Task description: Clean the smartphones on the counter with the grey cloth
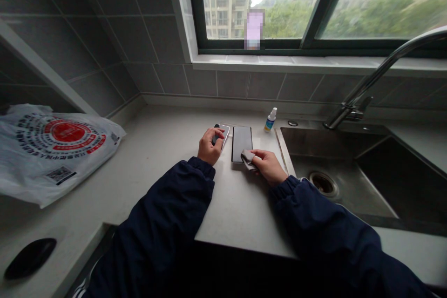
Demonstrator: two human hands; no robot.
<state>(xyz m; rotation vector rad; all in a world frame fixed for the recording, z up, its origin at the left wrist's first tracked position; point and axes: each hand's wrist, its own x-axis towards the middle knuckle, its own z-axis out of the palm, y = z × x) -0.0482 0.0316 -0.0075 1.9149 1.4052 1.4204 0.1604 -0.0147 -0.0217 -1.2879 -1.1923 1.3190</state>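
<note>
A smartphone (pixel 241 139) lies flat on the counter, its dark screen facing up. My right hand (pixel 268 166) pinches a folded grey cloth (pixel 247 159) at the phone's lower right corner; the cloth covers part of that corner. To the left of the phone, what looks like a clear phone case (pixel 225 134) lies on the counter. My left hand (pixel 210 145) is over this case, its fingers loosely curled and a gap between thumb and forefinger. The hand hides much of the case. A small white-capped bottle (pixel 270 119) with a blue and yellow label stands right of the phone.
A steel sink (pixel 349 177) with a curved tap (pixel 370 74) is at the right. On the left side of the counter (pixel 167 135) lies a printed white plastic bag (pixel 66 144). A black oval object (pixel 30 258) is at lower left. Behind the counter is a window (pixel 272 4).
</note>
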